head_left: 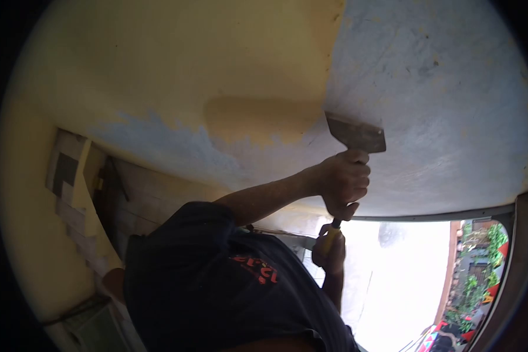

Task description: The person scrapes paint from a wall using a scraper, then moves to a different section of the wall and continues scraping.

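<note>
A scraper (358, 135) with a wide, flat metal blade rests its edge against a painted surface, where yellow paint (264, 117) meets bare grey-white plaster (416, 117). My left hand (346, 182) is wrapped round the scraper just below the blade, its back towards me. Lower down, my right hand (328, 252) closes round the yellow and black handle (332, 234); part of this hand is in shadow. Both arms reach out from a dark T-shirt (217, 281) with red print. A ragged pale patch (158, 141) interrupts the yellow on the left.
Stepped blocks (79, 217) line the left side, beside a shadowed recess (105, 193). At lower right, a bright opening (393, 276) with a dark frame (507, 223) looks onto plants (472, 287) and red pennants (493, 290).
</note>
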`<state>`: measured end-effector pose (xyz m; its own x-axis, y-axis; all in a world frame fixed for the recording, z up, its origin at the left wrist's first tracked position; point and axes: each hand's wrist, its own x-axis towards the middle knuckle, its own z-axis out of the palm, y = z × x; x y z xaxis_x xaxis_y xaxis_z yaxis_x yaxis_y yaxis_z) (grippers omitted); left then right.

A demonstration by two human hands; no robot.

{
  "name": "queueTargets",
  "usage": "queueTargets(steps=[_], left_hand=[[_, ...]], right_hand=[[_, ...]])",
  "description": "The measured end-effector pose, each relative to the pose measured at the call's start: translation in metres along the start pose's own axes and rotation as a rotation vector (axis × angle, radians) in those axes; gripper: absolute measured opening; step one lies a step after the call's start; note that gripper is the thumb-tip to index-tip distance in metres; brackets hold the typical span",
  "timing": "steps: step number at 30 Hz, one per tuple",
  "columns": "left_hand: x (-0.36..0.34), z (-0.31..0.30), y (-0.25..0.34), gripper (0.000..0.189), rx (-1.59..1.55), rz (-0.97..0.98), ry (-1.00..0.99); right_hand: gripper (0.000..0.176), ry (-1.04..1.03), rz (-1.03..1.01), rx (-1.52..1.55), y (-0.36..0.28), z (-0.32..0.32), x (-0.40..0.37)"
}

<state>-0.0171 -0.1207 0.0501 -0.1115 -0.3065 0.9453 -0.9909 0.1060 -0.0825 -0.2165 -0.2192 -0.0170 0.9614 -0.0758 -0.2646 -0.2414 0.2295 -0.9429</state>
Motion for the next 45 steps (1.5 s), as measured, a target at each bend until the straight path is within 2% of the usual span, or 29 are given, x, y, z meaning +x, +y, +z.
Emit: queueTargets(steps=[3,5,7,11,13,17,21,25,26,27,31,33,35,37,39,41,44,45], left_hand=[[0.011,-0.004,-0.009,0.017,0.017,0.031,0.047],[0.025,-0.013,-0.013,0.017,0.031,0.068,0.073],[0.033,-0.016,-0.015,0.016,0.024,0.107,0.122],[-0.016,0.008,0.004,0.015,0.000,-0.013,-0.011],[-0.012,0.005,0.001,0.016,-0.004,-0.021,0.004],[0.020,-0.004,-0.007,0.016,0.033,0.088,0.121],[-0.010,0.003,0.009,0.013,0.009,-0.020,-0.007],[0.003,0.000,-0.002,0.014,0.020,0.075,0.093],[0.013,-0.005,-0.007,0.014,-0.010,0.096,0.117],[0.012,-0.002,-0.004,0.014,-0.018,0.091,0.121],[-0.017,0.006,0.007,0.015,-0.012,-0.008,-0.012],[-0.025,0.009,0.008,0.015,-0.042,-0.010,-0.010],[-0.008,0.004,-0.002,0.016,0.005,0.064,0.043],[0.006,0.001,-0.006,0.016,0.015,0.099,0.098],[0.009,-0.001,-0.009,0.016,-0.005,0.109,0.140],[-0.017,0.008,0.004,0.016,-0.009,0.013,0.043],[-0.026,0.006,0.005,0.016,-0.033,-0.030,-0.024],[-0.016,0.001,0.001,0.016,0.002,0.021,0.007]], right_hand=[[0.063,-0.053,-0.011,0.070,-0.015,0.000,0.004],[0.062,-0.090,-0.093,0.002,-0.032,0.001,0.011],[0.063,-0.086,-0.050,0.025,-0.030,-0.003,0.009],[0.064,-0.014,-0.004,0.002,0.012,-0.009,0.000],[0.064,0.002,-0.007,-0.017,0.008,-0.009,0.001],[0.064,-0.058,-0.066,-0.050,-0.021,-0.008,0.003],[0.067,-0.004,0.026,0.001,0.013,-0.008,-0.004],[0.065,0.023,-0.080,-0.101,-0.005,-0.002,0.002],[0.064,-0.070,-0.088,-0.085,-0.009,-0.008,0.006],[0.065,-0.058,-0.079,-0.077,-0.022,0.002,0.008],[0.064,-0.015,-0.015,0.000,0.016,-0.004,-0.001],[0.063,0.018,-0.062,-0.050,0.026,-0.005,0.000],[0.063,0.000,-0.084,-0.073,0.003,-0.001,0.006],[0.063,-0.109,-0.122,-0.056,-0.012,-0.005,0.013],[0.062,-0.077,-0.102,-0.035,-0.004,-0.004,0.010],[0.065,-0.043,-0.019,-0.022,0.017,-0.007,0.003],[0.066,0.078,-0.118,-0.195,0.039,-0.012,0.006],[0.066,-0.038,-0.093,-0.136,0.019,-0.009,0.008]])
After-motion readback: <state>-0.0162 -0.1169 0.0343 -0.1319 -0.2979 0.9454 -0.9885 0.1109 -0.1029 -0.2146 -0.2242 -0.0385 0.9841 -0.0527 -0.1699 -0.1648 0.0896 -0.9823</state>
